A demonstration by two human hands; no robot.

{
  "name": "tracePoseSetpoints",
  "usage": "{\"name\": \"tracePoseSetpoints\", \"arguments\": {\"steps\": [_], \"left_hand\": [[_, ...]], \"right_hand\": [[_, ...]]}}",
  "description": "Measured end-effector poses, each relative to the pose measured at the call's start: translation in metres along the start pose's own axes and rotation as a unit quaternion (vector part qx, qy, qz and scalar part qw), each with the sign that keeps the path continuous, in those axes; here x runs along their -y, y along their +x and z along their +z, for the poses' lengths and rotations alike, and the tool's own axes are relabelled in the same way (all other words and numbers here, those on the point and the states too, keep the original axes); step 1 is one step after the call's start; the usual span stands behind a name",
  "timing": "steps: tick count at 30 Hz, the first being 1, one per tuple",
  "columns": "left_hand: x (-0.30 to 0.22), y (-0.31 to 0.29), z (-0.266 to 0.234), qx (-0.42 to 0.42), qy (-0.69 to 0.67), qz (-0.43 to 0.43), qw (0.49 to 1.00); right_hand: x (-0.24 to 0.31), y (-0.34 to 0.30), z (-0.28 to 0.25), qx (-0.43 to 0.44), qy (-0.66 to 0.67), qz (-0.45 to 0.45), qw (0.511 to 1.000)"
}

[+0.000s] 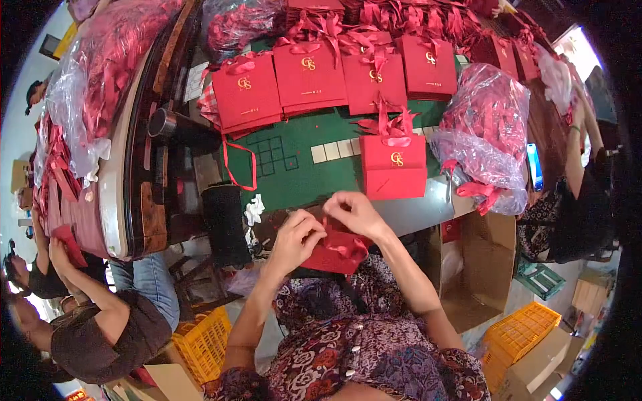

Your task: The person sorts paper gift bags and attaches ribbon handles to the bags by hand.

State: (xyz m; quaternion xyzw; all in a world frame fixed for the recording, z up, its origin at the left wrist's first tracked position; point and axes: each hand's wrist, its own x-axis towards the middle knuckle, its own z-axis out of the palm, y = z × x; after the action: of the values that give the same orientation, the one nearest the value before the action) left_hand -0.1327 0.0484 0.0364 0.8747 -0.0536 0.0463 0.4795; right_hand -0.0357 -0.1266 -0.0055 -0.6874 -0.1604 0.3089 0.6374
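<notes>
A small red paper gift bag [332, 259] lies at my lap, below the table's front edge. Its red ribbon [348, 246] is looped loosely over the top. My left hand [299, 235] is closed in a pinch beside the bag, at the ribbon's upper end. Just above and to the right, my right hand [354, 215] is also pinched, with a thin strand of ribbon running down from its fingers. Straight ahead on the table lies another red bag [394, 175] with a gold emblem and a ribbon bow.
Stacks of red bags [311, 79] line the far side of the green tabletop [294, 180]. A clear plastic sack of red ribbons [483, 134] stands at the right. A dark cup [167, 124] sits left. Yellow crates [204, 344] and a cardboard box [478, 267] stand below. Co-workers sit on both sides.
</notes>
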Motion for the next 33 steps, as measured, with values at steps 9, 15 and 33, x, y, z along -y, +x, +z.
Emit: {"name": "tracePoseSetpoints", "arguments": {"steps": [9, 15, 33], "left_hand": [[0.010, 0.010, -0.003, -0.026, 0.013, -0.097, 0.995], [0.019, 0.018, 0.012, -0.114, 0.142, -0.078, 0.980], [0.035, 0.032, 0.041, -0.093, 0.163, -0.126, 0.974]], "right_hand": [[0.024, -0.017, -0.006, -0.230, -0.180, -0.077, 0.953], [0.030, -0.024, -0.007, -0.249, -0.305, -0.044, 0.918], [-0.002, -0.009, 0.016, -0.214, -0.292, -0.038, 0.931]]}}
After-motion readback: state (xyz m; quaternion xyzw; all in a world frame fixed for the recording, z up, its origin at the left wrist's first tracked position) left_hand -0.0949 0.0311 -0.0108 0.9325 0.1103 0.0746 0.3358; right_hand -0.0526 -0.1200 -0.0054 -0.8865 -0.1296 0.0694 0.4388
